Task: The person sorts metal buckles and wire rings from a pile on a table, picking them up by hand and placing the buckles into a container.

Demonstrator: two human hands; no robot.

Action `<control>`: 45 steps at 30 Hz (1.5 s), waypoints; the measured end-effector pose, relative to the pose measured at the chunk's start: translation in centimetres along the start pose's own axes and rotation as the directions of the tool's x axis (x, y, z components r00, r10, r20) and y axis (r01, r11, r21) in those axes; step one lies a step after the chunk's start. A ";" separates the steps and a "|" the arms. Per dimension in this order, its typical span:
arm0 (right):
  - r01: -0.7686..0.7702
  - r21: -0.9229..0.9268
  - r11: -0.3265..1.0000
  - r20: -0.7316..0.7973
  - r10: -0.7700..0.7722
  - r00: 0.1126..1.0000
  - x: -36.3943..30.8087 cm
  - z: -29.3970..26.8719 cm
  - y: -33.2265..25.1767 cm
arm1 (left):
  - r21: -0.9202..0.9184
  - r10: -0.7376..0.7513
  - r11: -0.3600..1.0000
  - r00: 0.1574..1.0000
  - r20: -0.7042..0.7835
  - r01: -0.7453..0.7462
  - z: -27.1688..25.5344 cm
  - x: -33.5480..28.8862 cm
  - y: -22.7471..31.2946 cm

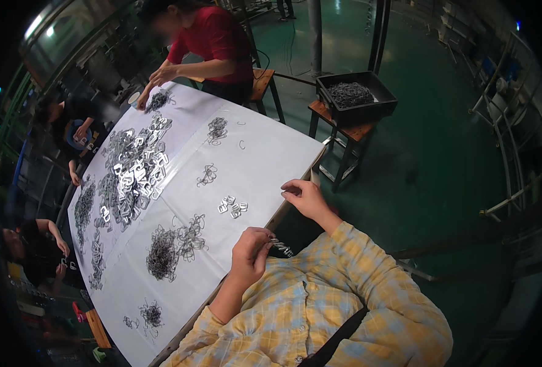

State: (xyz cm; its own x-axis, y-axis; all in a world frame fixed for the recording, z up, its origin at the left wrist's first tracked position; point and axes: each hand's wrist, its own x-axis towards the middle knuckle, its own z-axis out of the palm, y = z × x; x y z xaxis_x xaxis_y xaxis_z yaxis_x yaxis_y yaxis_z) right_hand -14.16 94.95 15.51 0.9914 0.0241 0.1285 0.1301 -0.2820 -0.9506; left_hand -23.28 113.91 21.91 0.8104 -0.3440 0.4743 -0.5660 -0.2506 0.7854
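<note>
My left hand (251,249) is closed at the near edge of the table, in front of my shirt. From its fingers sticks out a row of small shiny metal buckles (281,246), stacked side by side. My right hand (305,198) hangs over the table edge, farther to the right. Its fingers are bent toward the thumb in a pinch; anything between them is too small to make out. On the white tabletop beyond my left hand lie several loose metal buckles (233,207). A small tangle of thin wire hooks (207,175) lies behind them.
Wire hooks (162,254) form a large pile at left, with another pile (218,129) farther back. A big heap of buckles (137,168) covers the table's middle. A person in red (216,46) and two others work around it. A black crate (358,98) rests on a wooden stool.
</note>
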 end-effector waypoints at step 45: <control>-0.022 0.356 0.934 0.080 -0.007 0.997 -6.2 0.3 -5.5 | 0.034 -0.207 0.977 0.974 -0.093 0.211 2.7 -0.3 -1.9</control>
State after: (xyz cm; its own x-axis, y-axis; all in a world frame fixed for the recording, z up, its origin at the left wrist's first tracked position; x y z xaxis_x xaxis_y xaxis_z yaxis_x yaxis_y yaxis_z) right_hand -20.98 96.63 19.85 0.9884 0.1026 0.1118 0.1041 0.0780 -0.9915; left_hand -22.86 112.08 19.23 0.9205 -0.1989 0.3364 -0.3872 -0.3484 0.8536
